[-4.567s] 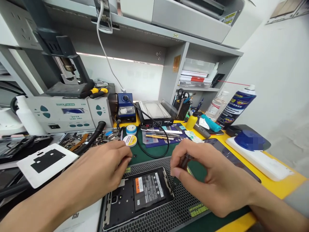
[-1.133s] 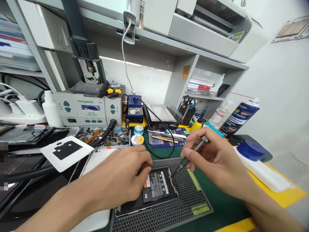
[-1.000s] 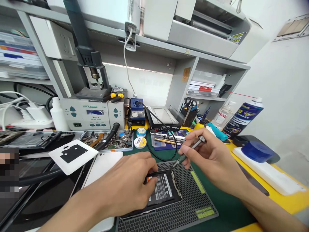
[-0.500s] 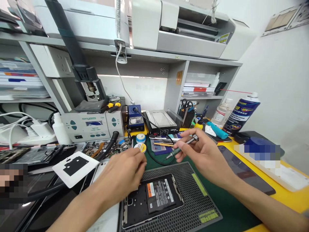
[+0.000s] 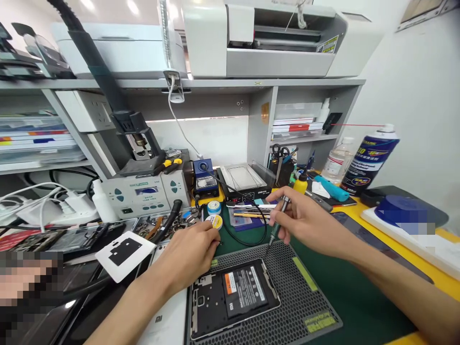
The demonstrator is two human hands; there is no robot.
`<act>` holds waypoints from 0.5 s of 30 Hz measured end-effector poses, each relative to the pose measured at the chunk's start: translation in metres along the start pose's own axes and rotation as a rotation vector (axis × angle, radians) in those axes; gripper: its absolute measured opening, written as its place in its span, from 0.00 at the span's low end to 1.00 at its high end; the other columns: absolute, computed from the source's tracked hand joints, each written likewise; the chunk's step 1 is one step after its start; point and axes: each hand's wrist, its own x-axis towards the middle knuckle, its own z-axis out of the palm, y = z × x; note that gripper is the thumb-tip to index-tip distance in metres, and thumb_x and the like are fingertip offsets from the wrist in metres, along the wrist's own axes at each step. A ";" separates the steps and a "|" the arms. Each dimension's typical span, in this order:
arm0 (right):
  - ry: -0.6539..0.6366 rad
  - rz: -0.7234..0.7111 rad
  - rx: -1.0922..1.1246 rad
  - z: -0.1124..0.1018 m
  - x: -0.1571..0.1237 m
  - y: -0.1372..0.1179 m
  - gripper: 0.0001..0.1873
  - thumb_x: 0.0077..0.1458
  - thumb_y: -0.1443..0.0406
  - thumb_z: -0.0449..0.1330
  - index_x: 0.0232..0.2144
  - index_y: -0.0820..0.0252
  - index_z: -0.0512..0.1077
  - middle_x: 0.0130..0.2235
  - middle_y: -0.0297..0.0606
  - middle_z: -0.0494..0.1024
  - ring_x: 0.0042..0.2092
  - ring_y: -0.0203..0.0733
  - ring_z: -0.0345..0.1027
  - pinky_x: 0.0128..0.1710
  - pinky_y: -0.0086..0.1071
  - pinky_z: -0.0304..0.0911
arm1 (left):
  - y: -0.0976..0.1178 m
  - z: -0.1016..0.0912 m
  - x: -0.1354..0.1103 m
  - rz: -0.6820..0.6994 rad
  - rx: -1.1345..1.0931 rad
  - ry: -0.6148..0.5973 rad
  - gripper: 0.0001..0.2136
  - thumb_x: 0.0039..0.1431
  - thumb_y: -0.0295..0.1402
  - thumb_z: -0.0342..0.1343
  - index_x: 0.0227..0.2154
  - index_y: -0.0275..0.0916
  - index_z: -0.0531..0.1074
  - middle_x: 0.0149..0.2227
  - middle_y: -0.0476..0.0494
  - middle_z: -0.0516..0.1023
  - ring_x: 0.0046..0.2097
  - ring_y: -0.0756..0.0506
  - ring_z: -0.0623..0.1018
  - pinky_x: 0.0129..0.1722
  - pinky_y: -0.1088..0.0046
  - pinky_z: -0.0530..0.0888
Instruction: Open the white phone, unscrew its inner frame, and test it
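Observation:
My right hand (image 5: 309, 223) grips a slim screwdriver (image 5: 275, 232), tilted with its tip pointing down near the upper right corner of an opened phone (image 5: 212, 311). The phone lies on a grey honeycomb-patterned mat (image 5: 298, 297) and shows its black battery (image 5: 247, 290), which has an orange and white label. My left hand (image 5: 194, 247) is closed, fingers curled, above the upper left edge of the mat. A tiny dark speck shows at its fingertips; what it holds, if anything, I cannot make out.
A hot-air station (image 5: 143, 194) and a tray of small parts (image 5: 143, 225) stand at the left. Round tins (image 5: 214, 221) sit behind my left hand. A heating plate (image 5: 244, 179) is at the back; a spray can (image 5: 370, 160) stands at the right.
The screwdriver has swung from a slanted hold to a steeper one, its tip now lower, by the phone's corner. My left hand has shifted slightly off the phone, uncovering its upper left part.

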 end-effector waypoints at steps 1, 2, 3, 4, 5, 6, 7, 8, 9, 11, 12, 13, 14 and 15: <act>0.002 0.011 -0.001 -0.004 0.002 -0.001 0.13 0.66 0.62 0.55 0.50 0.55 0.60 0.34 0.36 0.77 0.27 0.39 0.73 0.26 0.34 0.73 | 0.000 0.000 0.000 0.001 -0.001 -0.004 0.12 0.68 0.32 0.43 0.36 0.43 0.74 0.38 0.46 0.75 0.37 0.41 0.76 0.32 0.64 0.65; 0.003 0.028 -0.009 -0.007 0.003 -0.002 0.14 0.66 0.62 0.54 0.51 0.55 0.59 0.34 0.36 0.77 0.26 0.39 0.73 0.25 0.34 0.72 | 0.000 0.000 0.000 0.000 -0.002 -0.008 0.13 0.68 0.32 0.43 0.36 0.43 0.74 0.38 0.46 0.75 0.37 0.41 0.76 0.32 0.64 0.65; 0.002 0.049 -0.026 -0.011 0.005 -0.003 0.15 0.66 0.62 0.54 0.52 0.55 0.59 0.34 0.36 0.77 0.25 0.39 0.72 0.24 0.33 0.71 | 0.000 0.000 -0.001 -0.002 -0.005 -0.012 0.13 0.68 0.32 0.43 0.36 0.43 0.74 0.38 0.46 0.75 0.37 0.41 0.76 0.31 0.64 0.64; -0.008 0.077 -0.050 -0.015 0.006 -0.004 0.16 0.65 0.62 0.54 0.54 0.55 0.58 0.34 0.36 0.76 0.25 0.39 0.71 0.23 0.33 0.70 | 0.000 -0.001 -0.001 -0.006 -0.007 -0.016 0.13 0.68 0.31 0.43 0.36 0.44 0.74 0.38 0.46 0.75 0.37 0.41 0.76 0.31 0.65 0.64; -0.028 0.107 -0.082 -0.019 0.007 -0.004 0.17 0.65 0.62 0.54 0.55 0.55 0.58 0.33 0.36 0.76 0.24 0.38 0.70 0.22 0.32 0.69 | 0.000 -0.001 -0.001 -0.009 -0.008 -0.020 0.13 0.68 0.31 0.43 0.36 0.44 0.74 0.38 0.46 0.75 0.37 0.41 0.76 0.31 0.65 0.63; -0.055 0.137 -0.121 -0.022 0.008 -0.003 0.19 0.65 0.62 0.53 0.56 0.55 0.57 0.33 0.35 0.76 0.23 0.38 0.68 0.21 0.32 0.68 | 0.001 -0.001 0.000 -0.012 -0.009 -0.022 0.13 0.68 0.32 0.42 0.37 0.44 0.74 0.39 0.46 0.75 0.37 0.41 0.76 0.31 0.65 0.63; -0.089 0.163 -0.168 -0.025 0.009 -0.002 0.20 0.65 0.62 0.53 0.58 0.55 0.57 0.32 0.35 0.76 0.23 0.37 0.66 0.20 0.31 0.66 | 0.001 -0.001 0.000 -0.014 -0.010 -0.026 0.13 0.68 0.32 0.42 0.37 0.44 0.74 0.39 0.46 0.75 0.37 0.41 0.76 0.31 0.65 0.63; -0.122 0.178 -0.225 -0.027 0.010 0.000 0.21 0.65 0.62 0.53 0.59 0.55 0.57 0.31 0.35 0.75 0.22 0.37 0.65 0.20 0.31 0.65 | 0.002 -0.002 0.000 -0.015 -0.012 -0.028 0.14 0.68 0.32 0.42 0.37 0.44 0.73 0.39 0.46 0.75 0.37 0.41 0.76 0.31 0.65 0.63; -0.149 0.178 -0.293 -0.028 0.010 0.002 0.23 0.64 0.62 0.53 0.60 0.55 0.58 0.31 0.35 0.75 0.22 0.38 0.64 0.20 0.32 0.64 | 0.002 -0.002 0.000 -0.016 -0.016 -0.030 0.14 0.68 0.32 0.42 0.36 0.44 0.73 0.39 0.46 0.75 0.37 0.41 0.76 0.31 0.65 0.63; -0.185 0.126 -0.462 -0.030 0.011 0.008 0.25 0.63 0.62 0.53 0.61 0.57 0.60 0.30 0.36 0.75 0.24 0.41 0.66 0.23 0.32 0.61 | 0.001 -0.004 0.000 -0.023 -0.032 -0.027 0.13 0.68 0.32 0.42 0.36 0.43 0.73 0.39 0.46 0.75 0.37 0.41 0.76 0.32 0.65 0.64; -0.205 0.084 -0.541 -0.031 0.011 0.011 0.26 0.62 0.62 0.54 0.61 0.57 0.61 0.30 0.38 0.75 0.26 0.43 0.68 0.24 0.33 0.60 | 0.000 -0.004 -0.001 -0.029 -0.042 -0.021 0.13 0.68 0.33 0.42 0.36 0.43 0.72 0.39 0.46 0.74 0.37 0.41 0.76 0.33 0.64 0.65; -0.228 0.038 -0.607 -0.032 0.010 0.014 0.27 0.61 0.62 0.54 0.62 0.57 0.62 0.31 0.39 0.75 0.29 0.45 0.69 0.25 0.34 0.59 | -0.001 -0.005 -0.003 -0.036 -0.051 -0.013 0.12 0.68 0.33 0.42 0.35 0.43 0.72 0.39 0.46 0.74 0.37 0.41 0.76 0.34 0.64 0.65; -0.259 -0.002 -0.655 -0.032 0.010 0.016 0.28 0.60 0.62 0.55 0.63 0.56 0.62 0.32 0.41 0.76 0.31 0.48 0.70 0.26 0.34 0.58 | -0.002 -0.006 -0.004 -0.046 -0.058 -0.004 0.12 0.67 0.33 0.43 0.35 0.43 0.72 0.38 0.46 0.74 0.38 0.42 0.75 0.35 0.64 0.66; -0.295 -0.030 -0.684 -0.033 0.009 0.017 0.30 0.60 0.62 0.56 0.64 0.55 0.61 0.33 0.42 0.77 0.33 0.49 0.70 0.27 0.34 0.58 | -0.003 -0.008 -0.006 -0.056 -0.063 0.004 0.12 0.67 0.34 0.43 0.35 0.43 0.72 0.38 0.45 0.75 0.38 0.42 0.75 0.35 0.64 0.66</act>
